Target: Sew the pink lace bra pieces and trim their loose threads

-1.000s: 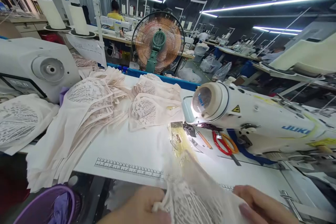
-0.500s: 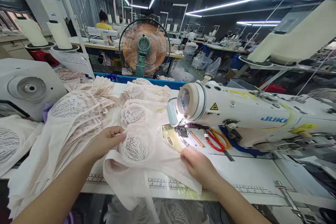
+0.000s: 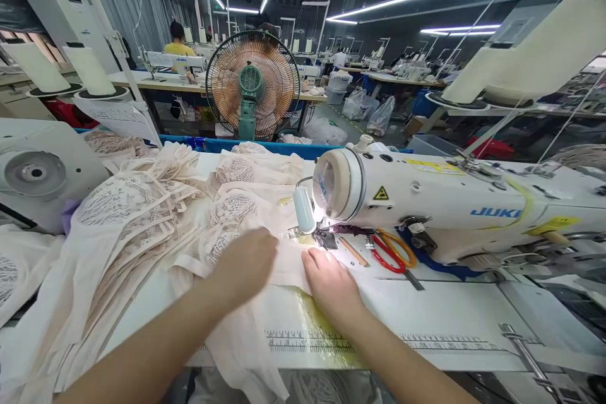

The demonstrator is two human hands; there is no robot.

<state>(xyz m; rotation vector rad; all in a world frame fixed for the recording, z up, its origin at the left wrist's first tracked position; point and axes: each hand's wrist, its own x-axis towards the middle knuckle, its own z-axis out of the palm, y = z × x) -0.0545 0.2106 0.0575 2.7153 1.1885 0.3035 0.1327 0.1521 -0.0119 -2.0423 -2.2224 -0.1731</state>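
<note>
A pale pink bra (image 3: 288,265) with a lace cup lies on the table before the sewing machine (image 3: 379,183), part of its fabric hanging over the front edge. My left hand (image 3: 249,262), slightly blurred, is closed on the fabric and covers part of the lace cup. Close to the needle area, my right hand (image 3: 334,284) has its fingers together on the bra's right edge; the thumb is mostly hidden. The machine's lit lamp (image 3: 304,209) hangs just above the right fingertips.
Red-handled scissors (image 3: 389,254) and an orange-handled pair lie under the machine arm. A pile of bras (image 3: 137,214) lies to the left, beside another machine (image 3: 42,167). A ruler strip (image 3: 303,342) runs along the front edge. A fan (image 3: 250,85) stands beyond the table.
My left hand has moved right, drawing the bra with it over the lace cup. My right hand has shifted slightly left and up, nearer the needle area.
</note>
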